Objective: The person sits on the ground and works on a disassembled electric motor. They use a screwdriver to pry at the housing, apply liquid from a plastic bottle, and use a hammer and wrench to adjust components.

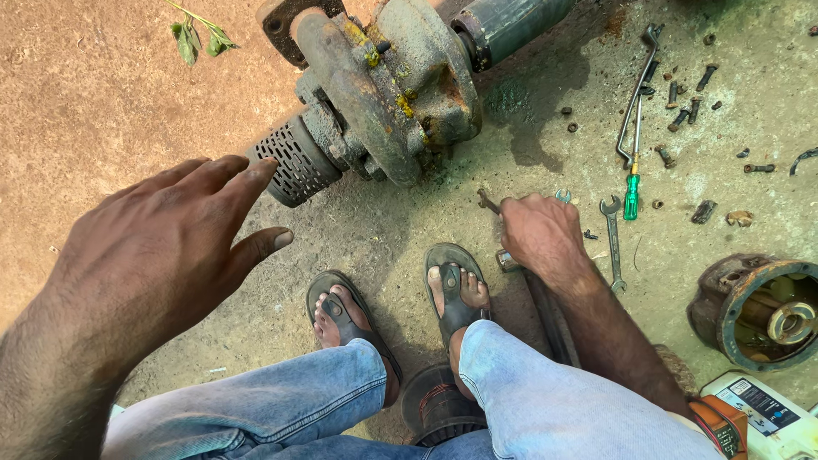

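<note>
My left hand (158,251) is raised and open, fingers spread, reaching toward the perforated metal strainer (294,162) at the end of a rusty cast-iron pump body (392,81) lying on the ground. It touches nothing. My right hand (538,232) is low on the ground to the right of my sandalled feet, its fingers closed over a small wrench (487,201) whose rusty end sticks out to the left. A dark bar (550,315) runs under my right forearm.
An open-ended spanner (613,243) and a green-handled screwdriver (631,194) lie right of my hand. Loose rusty bolts (682,111) are scattered at the upper right. A round rusty housing (758,311) sits at the right edge, a white container (763,417) below it.
</note>
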